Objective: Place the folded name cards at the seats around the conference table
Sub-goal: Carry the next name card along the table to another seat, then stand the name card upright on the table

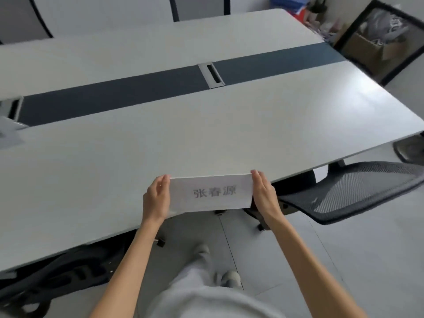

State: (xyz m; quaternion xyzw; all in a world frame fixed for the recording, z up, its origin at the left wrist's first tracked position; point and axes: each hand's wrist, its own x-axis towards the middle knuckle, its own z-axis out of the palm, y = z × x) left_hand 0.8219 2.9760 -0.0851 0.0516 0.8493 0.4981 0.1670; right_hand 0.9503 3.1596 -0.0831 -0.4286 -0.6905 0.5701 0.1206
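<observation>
A white folded name card point(210, 193) with grey printed characters is held over the near edge of the pale conference table point(206, 138). My left hand point(157, 198) holds its left end and my right hand point(263, 193) holds its right end, fingers along the card's sides. The printed face tilts up towards me. The card's lower edge hangs past the table edge, above the floor.
A black mesh chair point(353, 191) stands at the table's right near corner. Another dark chair point(46, 278) sits tucked under the table at the left. A dark strip with a cable hatch point(212, 75) runs down the table's middle. A cardboard box point(376, 49) stands far right.
</observation>
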